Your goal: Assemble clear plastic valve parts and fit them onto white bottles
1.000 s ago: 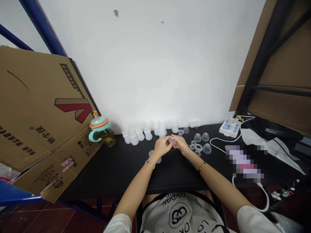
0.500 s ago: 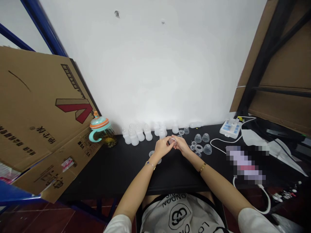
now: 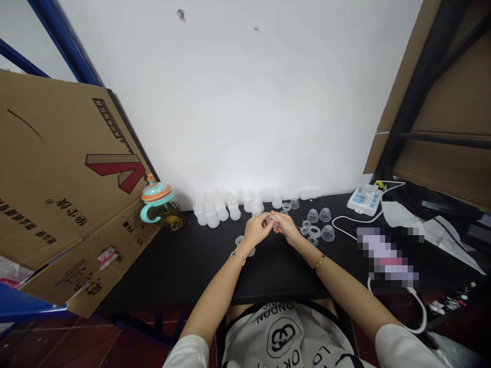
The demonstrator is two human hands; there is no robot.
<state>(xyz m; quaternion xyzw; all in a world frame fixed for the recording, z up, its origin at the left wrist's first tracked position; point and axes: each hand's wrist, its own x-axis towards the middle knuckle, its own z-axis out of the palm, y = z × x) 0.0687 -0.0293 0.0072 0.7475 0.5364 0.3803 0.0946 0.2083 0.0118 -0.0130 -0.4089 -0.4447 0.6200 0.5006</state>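
My left hand (image 3: 256, 230) and my right hand (image 3: 286, 229) meet at the middle of the black table (image 3: 184, 266), and the fingertips of both pinch a small clear plastic ring (image 3: 272, 221). Behind them stands a row of several frosted plastic baby bottles (image 3: 221, 210). To the right of my right hand lie clear plastic domes (image 3: 313, 216) and clear rings (image 3: 313, 232). Another clear piece (image 3: 240, 240) sits partly hidden under my left hand.
A large cardboard sheet (image 3: 65, 189) leans in at the left, beside a sippy cup with an orange and teal lid (image 3: 157, 197). At the right are a white control box (image 3: 364, 200), its white cable (image 3: 351, 222), and a pixelated patch (image 3: 387, 258). A white wall rises behind.
Both hands stay together on the small ring. The whole view has shifted slightly with my head.
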